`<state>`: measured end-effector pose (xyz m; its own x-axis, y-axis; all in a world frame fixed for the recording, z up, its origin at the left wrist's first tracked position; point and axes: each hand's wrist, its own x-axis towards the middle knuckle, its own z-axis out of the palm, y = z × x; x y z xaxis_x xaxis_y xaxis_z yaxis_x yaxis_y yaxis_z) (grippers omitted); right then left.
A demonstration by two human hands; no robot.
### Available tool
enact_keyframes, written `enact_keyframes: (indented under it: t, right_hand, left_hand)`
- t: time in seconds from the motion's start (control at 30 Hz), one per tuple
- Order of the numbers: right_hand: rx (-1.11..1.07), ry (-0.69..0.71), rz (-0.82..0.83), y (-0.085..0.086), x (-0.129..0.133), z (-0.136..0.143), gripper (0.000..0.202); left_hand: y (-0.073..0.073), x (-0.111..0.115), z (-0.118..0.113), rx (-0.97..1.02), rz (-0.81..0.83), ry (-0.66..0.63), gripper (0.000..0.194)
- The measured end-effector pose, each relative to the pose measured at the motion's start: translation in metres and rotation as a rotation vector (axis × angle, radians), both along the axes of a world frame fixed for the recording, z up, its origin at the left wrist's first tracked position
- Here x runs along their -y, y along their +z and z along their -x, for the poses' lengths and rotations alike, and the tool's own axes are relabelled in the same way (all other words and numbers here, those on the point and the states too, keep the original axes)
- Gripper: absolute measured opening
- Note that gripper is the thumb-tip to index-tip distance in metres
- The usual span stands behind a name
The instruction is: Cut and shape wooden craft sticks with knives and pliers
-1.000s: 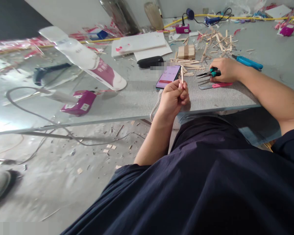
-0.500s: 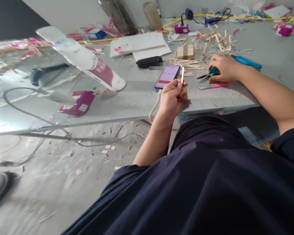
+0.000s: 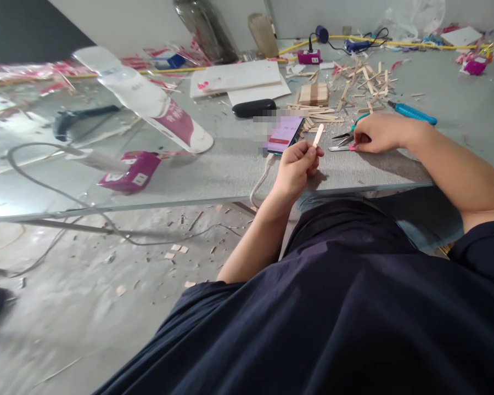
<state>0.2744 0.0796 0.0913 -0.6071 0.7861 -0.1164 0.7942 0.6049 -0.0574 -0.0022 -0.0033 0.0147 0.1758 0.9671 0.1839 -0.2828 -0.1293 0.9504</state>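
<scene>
Pinched in my left hand [image 3: 298,164] is a pale wooden stick [image 3: 319,134], its rounded end pointing up and away from me. My right hand [image 3: 374,133] has its fingers closed on the pink handle of a craft knife [image 3: 341,148], whose blade lies flat on the table and points left. Just beyond, pliers [image 3: 344,136] with green handles lie partly hidden behind the right hand. A lit phone [image 3: 285,134] with a white cable rests beyond my left hand.
Loose sticks [image 3: 368,79] and a stick bundle [image 3: 314,94] lie farther back. A blue tool [image 3: 415,113] sits at the right, a black case [image 3: 254,107] beyond the phone. A white bottle-shaped object [image 3: 148,101] and a purple block [image 3: 135,171] are on the left.
My right hand has left the green-handled pliers and moved down onto the knife's pink handle. My left hand still holds the stick, now tilted more to the right.
</scene>
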Motion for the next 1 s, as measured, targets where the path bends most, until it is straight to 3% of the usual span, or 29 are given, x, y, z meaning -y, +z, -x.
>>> enact_keyframes:
  t: [0.1,0.27,0.37,0.6,0.7,0.87,1.0]
  right_hand:
    - [0.005,0.011,-0.034,-0.011,-0.002,0.004,0.028]
    - [0.014,0.043,-0.309,-0.040,-0.004,0.017,0.030]
    - [-0.048,0.099,-0.347,-0.051,-0.004,0.022,0.029]
    - [-0.504,-0.013,-0.329,-0.042,0.004,0.018,0.050]
    - [-0.649,0.050,-0.353,-0.038,0.016,0.022,0.066]
    - [-0.570,0.290,-0.272,-0.046,0.026,0.036,0.085]
    - [-0.507,0.305,-0.188,-0.050,0.021,0.040,0.089]
  left_hand:
    - [0.000,0.000,0.000,0.003,-0.004,0.008,0.033]
    - [-0.001,0.003,0.000,-0.052,-0.080,-0.027,0.040]
    - [0.000,0.005,0.001,-0.085,-0.113,-0.034,0.040]
    - [0.000,0.003,-0.001,-0.079,-0.113,-0.030,0.045]
    - [0.001,0.003,-0.004,-0.059,-0.113,-0.055,0.053]
    - [0.007,0.010,-0.012,-0.021,-0.113,0.000,0.070]
    - [0.011,0.016,-0.015,-0.064,-0.082,-0.010,0.072]
